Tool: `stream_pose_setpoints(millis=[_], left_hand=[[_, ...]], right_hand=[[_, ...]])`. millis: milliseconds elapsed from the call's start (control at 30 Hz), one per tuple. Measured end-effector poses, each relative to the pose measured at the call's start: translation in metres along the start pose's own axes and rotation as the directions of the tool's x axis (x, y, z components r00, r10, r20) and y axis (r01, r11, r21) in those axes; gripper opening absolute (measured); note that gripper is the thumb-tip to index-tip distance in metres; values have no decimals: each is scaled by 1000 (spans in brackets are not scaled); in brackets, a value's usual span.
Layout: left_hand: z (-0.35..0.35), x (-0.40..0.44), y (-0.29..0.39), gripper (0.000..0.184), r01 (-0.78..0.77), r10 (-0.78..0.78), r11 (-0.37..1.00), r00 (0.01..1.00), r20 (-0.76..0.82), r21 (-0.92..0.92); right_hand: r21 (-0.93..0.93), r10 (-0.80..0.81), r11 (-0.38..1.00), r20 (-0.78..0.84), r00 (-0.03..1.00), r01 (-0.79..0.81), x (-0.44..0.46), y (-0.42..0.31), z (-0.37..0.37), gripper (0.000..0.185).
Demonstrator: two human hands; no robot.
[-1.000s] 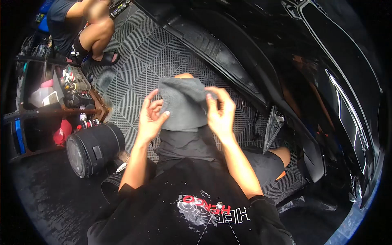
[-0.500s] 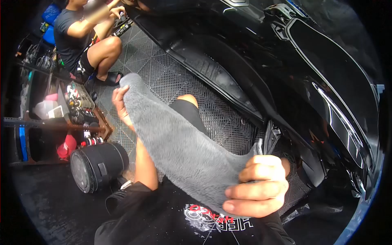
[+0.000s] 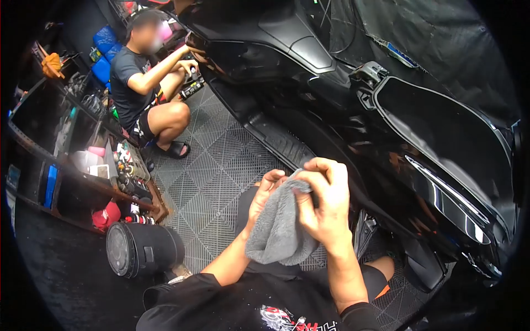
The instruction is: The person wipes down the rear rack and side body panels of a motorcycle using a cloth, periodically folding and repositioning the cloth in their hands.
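Grey cloth (image 3: 279, 234) is up between both hands, above the person's lap, bunched and hanging in folds. Right hand (image 3: 327, 204) pinches its top edge between thumb and fingers, which is likely why the rest drapes down. Left hand (image 3: 263, 199) is at the cloth's left side, fingers loosely bent; fabric covers much of it, so can't tell if it's gripping. Held up like that, it's off the tiled floor (image 3: 204, 193), probably to keep grit out of it. Black scooter (image 3: 326, 132) stands beyond the right hand. Containers: black drum (image 3: 157, 248) near the left forearm, round end facing out, contents not visible. Rack (image 3: 91, 182) on the left has a pale basket (image 3: 140, 160) crowded with what look like small bottles, seemingly grouped for easy reach; too small to identify. Red item (image 3: 106, 216), maybe a cap, sits just above the drum in view. Co-worker (image 3: 130, 83) squats farther off by the scooter's front.
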State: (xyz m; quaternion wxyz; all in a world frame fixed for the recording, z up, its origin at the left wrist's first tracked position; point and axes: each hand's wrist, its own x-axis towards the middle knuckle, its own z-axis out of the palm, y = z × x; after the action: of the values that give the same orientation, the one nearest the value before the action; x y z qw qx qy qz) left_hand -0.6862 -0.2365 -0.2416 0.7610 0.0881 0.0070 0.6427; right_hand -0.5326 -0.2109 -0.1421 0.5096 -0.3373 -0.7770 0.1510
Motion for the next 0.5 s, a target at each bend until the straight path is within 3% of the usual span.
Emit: stream_pose_setpoints(millis=[67,100,133,200,233,333,400,433,467,500], left_hand=[[19,-14,-6,34,-14,27,980,998,-63,196],[16,-20,-7,55,6,21,961,995,-95,277],[12,-27,-7,78,31,15,935,992,-126,354],[27,-35,-9,77,100,21,847,975,-221,522],[3,-34,-8,65,-58,-7,868,992,129,493],[11,-51,17,45,24,-112,539,993,44,842],[7,-51,28,41,36,7,310,999,-40,950],[10,-55,31,41,80,47,381,993,-106,921],[19,-59,29,46,124,-29,515,991,-127,848],[19,-65,27,42,140,-39,482,990,-139,865]], right_hand=[[-33,18,999,19,1000,-18,-5,1,-1,29],[16,19,1000,41,999,-20,-10,8,0,35],[199,111,971,121,986,-134,-19,16,1,38],[294,181,925,219,959,-241,-28,20,-6,39],[261,107,953,181,978,-152,-31,23,-8,38],[268,8,962,183,983,-57,-47,31,-11,26],[268,6,962,140,990,-44,-53,32,-13,22],[271,14,961,135,991,-50,-55,32,-14,23],[272,22,961,126,992,-56,-55,34,-15,23],[288,-13,958,90,996,-14,-54,38,-15,25]])
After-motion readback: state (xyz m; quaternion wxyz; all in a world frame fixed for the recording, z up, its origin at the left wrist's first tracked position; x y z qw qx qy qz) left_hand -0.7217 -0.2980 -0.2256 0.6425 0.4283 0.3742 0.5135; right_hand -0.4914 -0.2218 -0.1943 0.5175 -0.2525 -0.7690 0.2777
